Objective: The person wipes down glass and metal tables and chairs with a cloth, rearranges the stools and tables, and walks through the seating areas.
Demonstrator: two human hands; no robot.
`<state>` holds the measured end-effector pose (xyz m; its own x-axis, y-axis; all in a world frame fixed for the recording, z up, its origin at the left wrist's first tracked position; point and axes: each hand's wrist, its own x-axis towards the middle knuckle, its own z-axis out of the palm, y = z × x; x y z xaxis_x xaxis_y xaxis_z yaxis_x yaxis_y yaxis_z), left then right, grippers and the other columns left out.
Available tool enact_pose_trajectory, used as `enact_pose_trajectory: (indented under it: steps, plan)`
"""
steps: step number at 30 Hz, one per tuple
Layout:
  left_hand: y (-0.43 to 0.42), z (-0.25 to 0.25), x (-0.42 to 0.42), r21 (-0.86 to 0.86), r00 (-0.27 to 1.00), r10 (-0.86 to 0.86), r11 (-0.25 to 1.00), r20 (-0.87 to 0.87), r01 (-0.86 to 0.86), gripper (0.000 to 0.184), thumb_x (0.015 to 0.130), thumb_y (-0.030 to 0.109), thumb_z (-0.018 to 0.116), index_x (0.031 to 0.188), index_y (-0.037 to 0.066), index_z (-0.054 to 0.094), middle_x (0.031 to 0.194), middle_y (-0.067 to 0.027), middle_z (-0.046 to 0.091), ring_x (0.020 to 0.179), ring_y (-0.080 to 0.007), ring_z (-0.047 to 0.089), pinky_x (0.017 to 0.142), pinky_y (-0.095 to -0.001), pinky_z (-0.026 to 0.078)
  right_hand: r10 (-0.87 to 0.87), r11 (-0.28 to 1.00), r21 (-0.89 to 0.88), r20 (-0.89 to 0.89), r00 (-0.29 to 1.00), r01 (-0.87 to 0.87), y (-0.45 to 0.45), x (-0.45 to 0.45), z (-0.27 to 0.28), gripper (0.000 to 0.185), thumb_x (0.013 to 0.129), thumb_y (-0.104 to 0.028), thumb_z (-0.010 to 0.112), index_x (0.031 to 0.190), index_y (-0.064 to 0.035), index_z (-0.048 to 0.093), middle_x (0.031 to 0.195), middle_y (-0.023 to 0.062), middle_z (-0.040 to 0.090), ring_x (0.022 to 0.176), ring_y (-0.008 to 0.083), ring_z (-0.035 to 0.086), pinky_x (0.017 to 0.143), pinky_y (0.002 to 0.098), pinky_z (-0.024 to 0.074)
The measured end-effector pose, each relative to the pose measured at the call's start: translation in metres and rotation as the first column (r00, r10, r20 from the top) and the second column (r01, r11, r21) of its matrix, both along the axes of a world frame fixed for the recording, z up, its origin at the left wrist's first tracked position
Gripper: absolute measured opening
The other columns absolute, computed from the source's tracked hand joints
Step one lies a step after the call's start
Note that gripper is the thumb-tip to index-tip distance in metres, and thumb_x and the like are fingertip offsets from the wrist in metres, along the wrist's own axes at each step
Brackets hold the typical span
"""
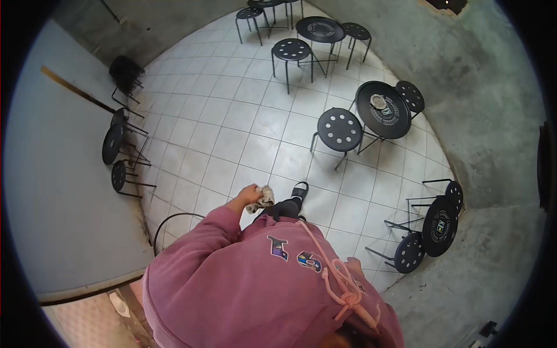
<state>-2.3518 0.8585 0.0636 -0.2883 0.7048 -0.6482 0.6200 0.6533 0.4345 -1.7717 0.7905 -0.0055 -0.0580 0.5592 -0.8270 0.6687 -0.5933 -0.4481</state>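
Note:
My left hand (250, 194) is closed around a crumpled, pale, stained cloth (264, 199), held out in front of my body above the tiled floor. Of my right hand (354, 265) only a small part shows, low beside the pink hoodie; its fingers are hidden. Ahead and to the right, a round black table (371, 119) carries a small round pale object (378, 102), too small to name. Close to that table stands a black stool (339, 129) with round holes in its seat.
Another black table (320, 29) with stools, including a nearer stool (292, 50), stands at the back. To the right, a table (440, 226) and stools line the concrete wall. More black furniture (113, 144) is along the left wall. A dark curved hoop-like line (174, 216) is near my left arm.

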Motion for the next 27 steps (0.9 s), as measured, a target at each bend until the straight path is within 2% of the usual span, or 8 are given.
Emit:
enact_pose_trajectory:
  steps: [4, 6, 16, 18, 19, 22, 26, 27]
  plan:
    - [-0.083, -0.018, -0.043, 0.0, 0.977, 0.201, 0.979, -0.067, -0.202, 0.058, 0.067, 0.04, 0.062, 0.109, 0.001, 0.055, 0.105, -0.0204, 0.059, 0.1, -0.0329, 0.056, 0.085, -0.0367, 0.045, -0.006, 0.996, -0.084, -0.011, 1.0, 0.005, 0.007, -0.014, -0.017, 0.028, 0.083, -0.024, 0.044, 0.107, -0.0118, 0.052, 0.091, 0.0079, 0.06, 0.07, 0.0224, 0.059, 0.057, 0.0396, 0.043]
    - [-0.116, -0.021, -0.064, 0.004, 0.948, 0.308, 0.951, -0.077, -0.308, 0.055, 0.066, 0.038, 0.062, 0.107, 0.001, 0.056, 0.104, -0.0199, 0.06, 0.099, -0.0327, 0.057, 0.084, -0.037, 0.045, -0.245, 0.938, -0.236, 0.07, 0.967, 0.254, 0.03, -0.044, -0.004, 0.027, 0.083, -0.025, 0.045, 0.105, -0.0105, 0.053, 0.087, 0.0077, 0.061, 0.068, 0.0205, 0.06, 0.053, 0.038, 0.0446]
    - [-0.216, -0.041, -0.134, 0.119, 0.779, 0.613, 0.771, 0.132, -0.626, 0.043, 0.069, 0.034, 0.062, 0.097, 0.002, 0.059, 0.091, -0.0187, 0.063, 0.083, -0.0297, 0.062, 0.073, -0.0364, 0.048, 0.041, 0.987, 0.15, 0.11, 0.993, -0.057, 0.151, -0.195, 0.04, 0.03, 0.083, -0.024, 0.047, 0.106, -0.0093, 0.057, 0.087, 0.0094, 0.063, 0.067, 0.02, 0.062, 0.051, 0.0326, 0.0477]
    - [-0.227, 0.002, -0.151, 0.066, 0.727, 0.666, 0.729, 0.167, -0.682, 0.044, 0.069, 0.035, 0.063, 0.098, 0.001, 0.059, 0.09, -0.0182, 0.063, 0.079, -0.0285, 0.063, 0.071, -0.0361, 0.049, 0.065, 0.977, 0.191, 0.138, 0.988, -0.091, 0.155, -0.237, 0.04, 0.028, 0.081, -0.022, 0.048, 0.103, -0.0083, 0.059, 0.084, 0.0099, 0.063, 0.064, 0.02, 0.062, 0.048, 0.0318, 0.0472]
    - [-0.25, -0.038, -0.178, 0.103, 0.715, 0.681, 0.709, 0.157, -0.698, 0.047, 0.069, 0.035, 0.064, 0.1, 0.0, 0.058, 0.089, -0.0179, 0.063, 0.08, -0.0279, 0.062, 0.071, -0.0358, 0.049, 0.058, 0.977, 0.194, 0.132, 0.99, -0.083, 0.151, -0.26, 0.038, 0.028, 0.081, -0.022, 0.048, 0.103, -0.0083, 0.059, 0.084, 0.0099, 0.063, 0.064, 0.02, 0.062, 0.048, 0.0318, 0.0472]
    - [-0.309, -0.074, -0.243, 0.179, 0.709, 0.697, 0.687, 0.112, -0.704, 0.051, 0.069, 0.038, 0.064, 0.103, 0.0, 0.057, 0.094, -0.0198, 0.062, 0.089, -0.0297, 0.06, 0.076, -0.0366, 0.047, 0.217, 0.957, 0.153, 0.186, 0.958, -0.247, 0.143, -0.347, 0.028, 0.027, 0.08, -0.022, 0.048, 0.1, -0.0073, 0.059, 0.08, 0.0095, 0.063, 0.059, 0.0193, 0.062, 0.045, 0.0328, 0.0469]
    - [-0.399, -0.101, -0.331, 0.143, 0.957, 0.204, 0.974, -0.204, -0.177, 0.054, 0.068, 0.041, 0.061, 0.1, -0.002, 0.058, 0.097, -0.0224, 0.061, 0.093, -0.0349, 0.058, 0.081, -0.0381, 0.045, 0.539, 0.802, 0.234, 0.111, 0.835, -0.549, 0.106, -0.475, 0.003, 0.033, 0.08, -0.024, 0.05, 0.106, -0.007, 0.059, 0.086, 0.0095, 0.064, 0.067, 0.0187, 0.063, 0.053, 0.0339, 0.0507]
    - [-0.417, -0.12, -0.346, 0.1, 0.622, 0.776, 0.614, 0.107, -0.783, 0.054, 0.067, 0.038, 0.062, 0.099, -0.006, 0.057, 0.097, -0.0233, 0.06, 0.093, -0.0353, 0.057, 0.082, -0.0394, 0.045, 0.643, 0.7, 0.351, 0.069, 0.763, -0.622, 0.099, -0.506, -0.017, 0.034, 0.08, -0.025, 0.051, 0.109, -0.0074, 0.059, 0.086, 0.0097, 0.064, 0.069, 0.0185, 0.063, 0.058, 0.0324, 0.0514]
